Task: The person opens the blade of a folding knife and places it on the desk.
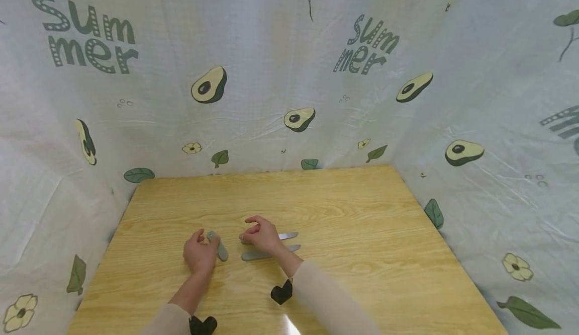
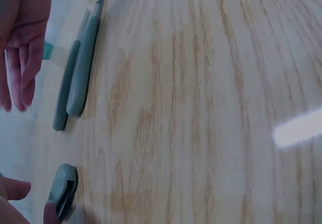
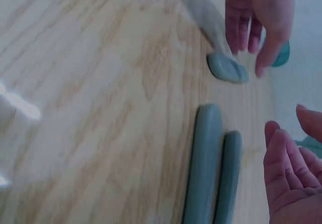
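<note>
My left hand [image 1: 201, 254] is at the left, its relaxed fingertips right beside a short grey-green utensil [image 1: 222, 251] lying on the table. A slot shows near the end of that utensil [image 2: 64, 186] in the left wrist view; its exact kind I cannot tell. To its right lie two knives with grey-green handles. The nearer knife [image 1: 253, 256] has its blade pointing right, and the farther knife [image 1: 288, 235] lies alongside it. Over the knives hovers my right hand [image 1: 262, 235], its fingers loosely bent with nothing between them, partly hiding the farther handle.
A light wood-grain table [image 1: 362, 254] carries these things. Behind it and on both sides hangs a pale curtain [image 1: 253, 139] printed with avocados and leaves. Dark heart-shaped pieces [image 1: 282, 292] sit by both sleeves [image 1: 332, 300].
</note>
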The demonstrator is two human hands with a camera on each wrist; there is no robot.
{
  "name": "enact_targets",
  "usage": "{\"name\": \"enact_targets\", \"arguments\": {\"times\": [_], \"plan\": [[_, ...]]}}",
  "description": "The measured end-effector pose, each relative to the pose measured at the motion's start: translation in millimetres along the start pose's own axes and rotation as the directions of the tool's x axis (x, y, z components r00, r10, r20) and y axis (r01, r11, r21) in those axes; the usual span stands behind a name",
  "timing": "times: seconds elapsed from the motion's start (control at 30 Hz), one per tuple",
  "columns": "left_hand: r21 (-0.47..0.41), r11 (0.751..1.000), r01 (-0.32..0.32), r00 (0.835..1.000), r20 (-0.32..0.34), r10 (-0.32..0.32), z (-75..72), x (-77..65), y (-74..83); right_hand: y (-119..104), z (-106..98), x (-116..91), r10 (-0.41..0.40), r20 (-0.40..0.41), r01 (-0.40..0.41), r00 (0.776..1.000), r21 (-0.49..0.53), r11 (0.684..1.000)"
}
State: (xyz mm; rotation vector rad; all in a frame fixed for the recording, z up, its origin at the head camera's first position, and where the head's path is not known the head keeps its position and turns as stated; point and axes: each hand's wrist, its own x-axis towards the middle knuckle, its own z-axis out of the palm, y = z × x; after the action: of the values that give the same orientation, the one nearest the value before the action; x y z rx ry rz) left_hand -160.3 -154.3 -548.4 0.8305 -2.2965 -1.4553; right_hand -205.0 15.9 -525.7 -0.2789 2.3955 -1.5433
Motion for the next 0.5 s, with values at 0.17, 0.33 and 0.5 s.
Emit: {"name": "enact_targets", "arguments": {"times": [0.17,0.33,0.5], "plan": [[0.003,0.999,0.044,0.995,0.085,-0.044,0.6,-4.2,-1.3,-4.0,17.5,0.2,0.001,0.04,0.001,0.999,-0.044,0.999],[0.028,0.998,0.055,0.989,0.139,-0.059,-0.2,-7.5,-4.1,-6.3,28.7,0.6,0.011,0.042,-0.008,0.999,-0.072,0.997],[0.046,0.998,0.047,0.988,0.145,-0.053,-1.3,-8.5,-3.4,-8.8,32.8,-1.7,0.042,0.056,-0.036,0.998,-0.101,0.994]]}}
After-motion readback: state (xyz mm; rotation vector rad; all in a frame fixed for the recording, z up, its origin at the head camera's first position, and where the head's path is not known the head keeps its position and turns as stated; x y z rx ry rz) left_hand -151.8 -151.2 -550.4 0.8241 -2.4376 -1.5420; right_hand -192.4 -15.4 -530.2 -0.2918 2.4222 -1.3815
